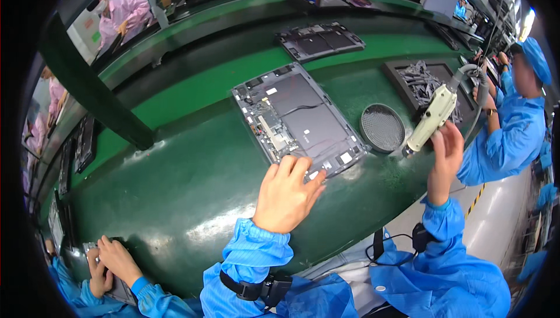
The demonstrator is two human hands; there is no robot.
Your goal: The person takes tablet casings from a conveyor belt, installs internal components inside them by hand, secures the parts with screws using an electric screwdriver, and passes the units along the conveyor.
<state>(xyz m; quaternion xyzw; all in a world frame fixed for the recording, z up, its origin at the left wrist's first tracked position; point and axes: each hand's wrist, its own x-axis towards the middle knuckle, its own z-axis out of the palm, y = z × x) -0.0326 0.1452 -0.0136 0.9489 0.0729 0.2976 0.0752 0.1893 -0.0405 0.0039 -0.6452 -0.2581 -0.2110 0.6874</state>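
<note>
- The opened tablet chassis (298,118) lies flat on the green conveyor belt (175,184), just ahead of the left hand (286,192); its long axis runs away and leftward from the fingertips.
- Left hand is nearer: fingers spread, resting on the chassis's near edge, gripping nothing.
- Right hand (446,149), off to the right, closes around a cream electric screwdriver (433,117), tip down beside a round mesh dish (382,127).
- Chassis: dark battery panel, exposed circuit board.

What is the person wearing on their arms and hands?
Both arms are in bright blue work sleeves with gathered elastic cuffs at the wrists. The left hand and right hand are bare, no gloves. A black strap with a buckle wraps the left sleeve, and a thin black cable hangs near the right sleeve.
</note>
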